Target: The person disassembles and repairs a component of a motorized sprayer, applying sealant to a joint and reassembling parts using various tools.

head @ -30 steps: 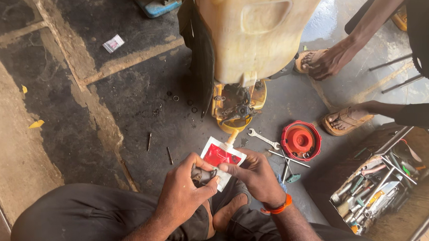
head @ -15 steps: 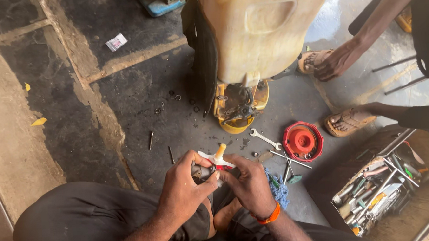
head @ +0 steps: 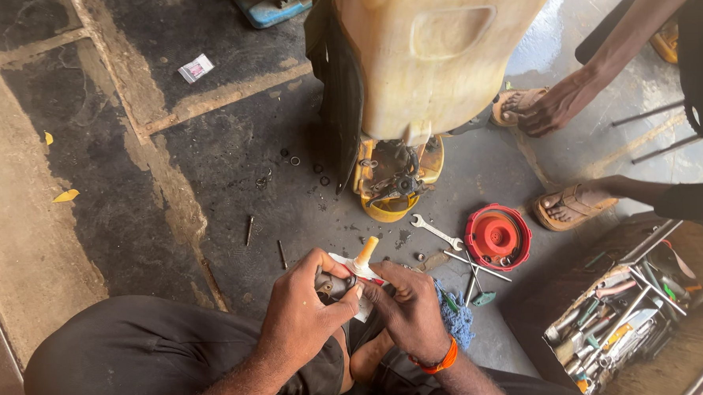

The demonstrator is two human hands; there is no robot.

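While both hands pinch, the glue tube (head: pixel 361 262) projects above the grip.

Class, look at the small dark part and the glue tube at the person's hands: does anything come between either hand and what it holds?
Nothing visible does. The left hand grips the small dark part directly, and the right hand pinches the glue tube beside it.
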